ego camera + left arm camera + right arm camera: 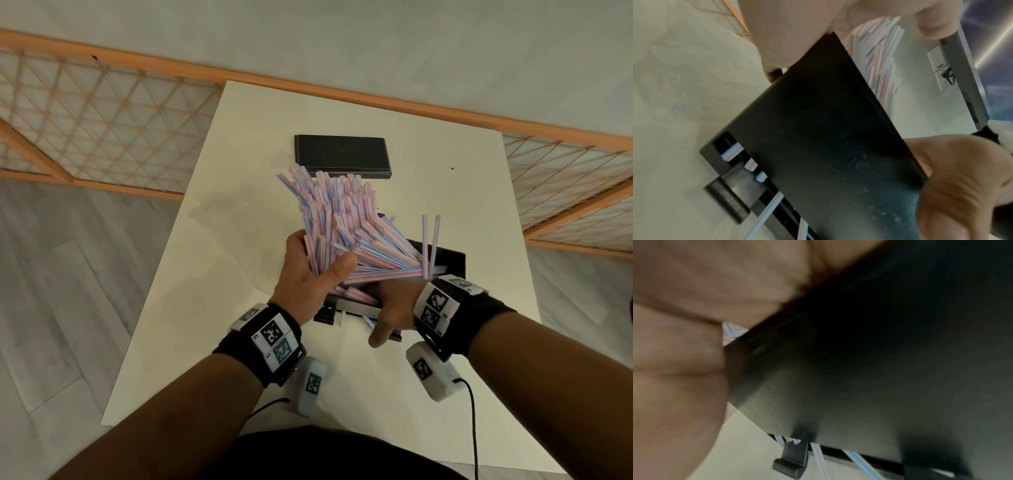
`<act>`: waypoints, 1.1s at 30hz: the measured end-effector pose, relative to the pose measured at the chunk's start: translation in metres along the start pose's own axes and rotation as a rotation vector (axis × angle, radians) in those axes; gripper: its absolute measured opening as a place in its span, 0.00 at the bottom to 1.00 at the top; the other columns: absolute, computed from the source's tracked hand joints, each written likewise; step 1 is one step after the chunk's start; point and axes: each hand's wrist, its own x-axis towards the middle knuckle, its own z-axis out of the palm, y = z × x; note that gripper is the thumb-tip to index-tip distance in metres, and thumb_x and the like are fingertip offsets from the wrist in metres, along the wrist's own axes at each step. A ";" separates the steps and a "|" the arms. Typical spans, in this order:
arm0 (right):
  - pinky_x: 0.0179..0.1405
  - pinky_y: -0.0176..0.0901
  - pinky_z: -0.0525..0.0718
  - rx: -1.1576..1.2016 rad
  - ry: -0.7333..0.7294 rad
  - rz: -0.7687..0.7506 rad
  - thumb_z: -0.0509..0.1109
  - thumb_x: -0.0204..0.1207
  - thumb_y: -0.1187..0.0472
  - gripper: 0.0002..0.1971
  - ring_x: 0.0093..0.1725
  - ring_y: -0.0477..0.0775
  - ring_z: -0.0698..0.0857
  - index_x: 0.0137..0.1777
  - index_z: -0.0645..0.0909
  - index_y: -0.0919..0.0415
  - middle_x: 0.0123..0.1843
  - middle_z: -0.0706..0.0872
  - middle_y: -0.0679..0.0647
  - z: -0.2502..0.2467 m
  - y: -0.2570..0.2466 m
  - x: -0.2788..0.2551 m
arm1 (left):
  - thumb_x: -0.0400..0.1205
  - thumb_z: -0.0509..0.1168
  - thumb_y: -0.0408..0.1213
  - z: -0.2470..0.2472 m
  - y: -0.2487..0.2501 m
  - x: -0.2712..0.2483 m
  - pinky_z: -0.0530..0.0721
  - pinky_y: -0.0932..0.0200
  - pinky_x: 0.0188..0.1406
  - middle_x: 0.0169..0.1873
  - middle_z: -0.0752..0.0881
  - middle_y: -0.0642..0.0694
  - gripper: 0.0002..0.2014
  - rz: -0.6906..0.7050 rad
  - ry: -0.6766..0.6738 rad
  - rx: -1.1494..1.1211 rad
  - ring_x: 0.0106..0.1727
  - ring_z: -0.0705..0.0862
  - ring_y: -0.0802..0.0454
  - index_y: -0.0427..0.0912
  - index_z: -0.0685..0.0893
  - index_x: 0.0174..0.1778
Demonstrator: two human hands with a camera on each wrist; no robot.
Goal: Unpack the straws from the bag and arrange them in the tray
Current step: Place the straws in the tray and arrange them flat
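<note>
We are standing at a white table (212,274), and a black lid (342,156) is lying flat toward its far edge, well apart from our hands. Behind the table a wooden lattice rail (102,113) is running along the wall. Both wrists are wearing black bands with square coded markers; the only writing there is too small for us to read. In the left wrist view, a white wall socket (939,71) is showing beyond the straws.

Our left hand (308,274) is gripping a thick bundle of straws (329,212), pink, blue and white striped, fingers and thumb curled round their lower part. The bundle's long axis is running away from us and upward, fanning out toward the lid. More straws are lying crosswise to the right, over the black tray (448,260), and two are standing nearly upright at its right side.

Our right hand (390,308) is holding the tray by its near edge, thumb hanging below. The tray is lifted and tilted off the table; from the wrist views we are seeing its dark underside (828,138) (879,361), with straw ends poking through slots at one end. The bundle is blocking our view into the tray.
</note>
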 end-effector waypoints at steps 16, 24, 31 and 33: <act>0.73 0.52 0.74 -0.053 0.027 -0.031 0.83 0.48 0.35 0.51 0.71 0.56 0.77 0.76 0.75 0.44 0.70 0.82 0.46 0.003 -0.002 0.005 | 0.61 0.80 0.73 0.000 -0.003 0.004 0.85 0.41 0.71 0.68 0.84 0.43 0.57 0.029 -0.025 0.051 0.68 0.86 0.52 0.37 0.69 0.75; 0.78 0.55 0.69 -0.042 -0.039 -0.043 0.83 0.54 0.39 0.50 0.76 0.56 0.73 0.79 0.69 0.42 0.76 0.77 0.44 -0.001 -0.004 0.005 | 0.64 0.82 0.66 -0.001 -0.003 0.004 0.82 0.37 0.74 0.72 0.83 0.43 0.52 0.025 -0.036 0.030 0.73 0.84 0.49 0.45 0.68 0.78; 0.79 0.52 0.68 -0.059 0.005 -0.104 0.84 0.59 0.43 0.48 0.77 0.55 0.72 0.80 0.69 0.47 0.77 0.76 0.47 -0.001 -0.007 0.000 | 0.64 0.85 0.62 -0.002 -0.007 0.006 0.83 0.35 0.72 0.73 0.83 0.45 0.52 0.026 -0.030 0.082 0.74 0.84 0.46 0.48 0.68 0.80; 0.78 0.51 0.67 -0.042 0.004 -0.106 0.84 0.59 0.42 0.47 0.76 0.54 0.72 0.80 0.70 0.46 0.77 0.77 0.46 0.000 -0.008 0.000 | 0.64 0.86 0.57 -0.002 -0.007 0.007 0.84 0.38 0.73 0.72 0.83 0.47 0.51 0.025 -0.035 0.111 0.73 0.84 0.50 0.48 0.67 0.80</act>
